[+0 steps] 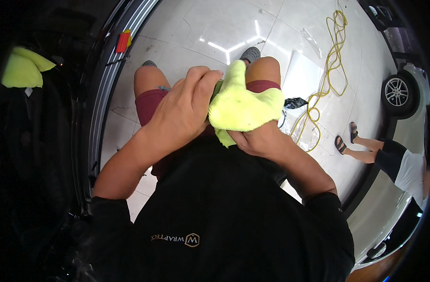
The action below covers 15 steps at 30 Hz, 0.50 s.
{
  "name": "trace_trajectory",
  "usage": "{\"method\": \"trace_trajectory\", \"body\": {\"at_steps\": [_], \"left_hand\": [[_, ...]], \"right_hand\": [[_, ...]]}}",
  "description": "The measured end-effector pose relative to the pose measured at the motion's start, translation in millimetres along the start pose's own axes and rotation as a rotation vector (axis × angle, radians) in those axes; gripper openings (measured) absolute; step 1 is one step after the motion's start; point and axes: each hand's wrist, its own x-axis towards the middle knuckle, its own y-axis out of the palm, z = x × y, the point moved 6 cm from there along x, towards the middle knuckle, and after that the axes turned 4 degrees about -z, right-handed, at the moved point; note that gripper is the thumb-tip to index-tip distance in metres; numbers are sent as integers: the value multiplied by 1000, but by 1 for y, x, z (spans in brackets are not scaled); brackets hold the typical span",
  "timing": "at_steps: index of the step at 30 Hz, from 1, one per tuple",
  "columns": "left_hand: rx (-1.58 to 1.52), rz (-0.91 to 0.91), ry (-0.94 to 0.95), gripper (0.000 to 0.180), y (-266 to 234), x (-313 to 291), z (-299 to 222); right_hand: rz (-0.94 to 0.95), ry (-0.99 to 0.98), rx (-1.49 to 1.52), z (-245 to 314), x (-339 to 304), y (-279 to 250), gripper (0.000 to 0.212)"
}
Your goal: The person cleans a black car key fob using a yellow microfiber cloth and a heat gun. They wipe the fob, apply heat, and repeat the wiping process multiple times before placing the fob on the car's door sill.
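At the middle of the frame, the right hand (261, 140) grasps a yellow cloth (245, 110) draped over its fingers; the left hand (182, 103) curls against the cloth's left edge, its grip hidden, so I cannot tell what it holds. Outward, a yellow cord (335, 61) tangles at upper right; a red scraper (123, 42) sits upper left, near another yellow cloth (22, 70).

You get bright white glare off the glossy white tiled floor (191, 23), while deep shadow hides detail at your left. Fisheye distortion bows the ribbed silver metal strip (139, 18); the corners go black.
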Motion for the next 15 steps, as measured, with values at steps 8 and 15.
{"method": "trace_trajectory", "body": {"at_steps": [8, 15], "left_hand": [[-114, 186, -115, 56, 9, 10, 9], [-349, 513, -214, 63, 24, 8, 22]], "right_hand": [[4, -7, 53, -10, -1, 4, 34], [215, -265, -101, -23, -1, -3, 45]]}}
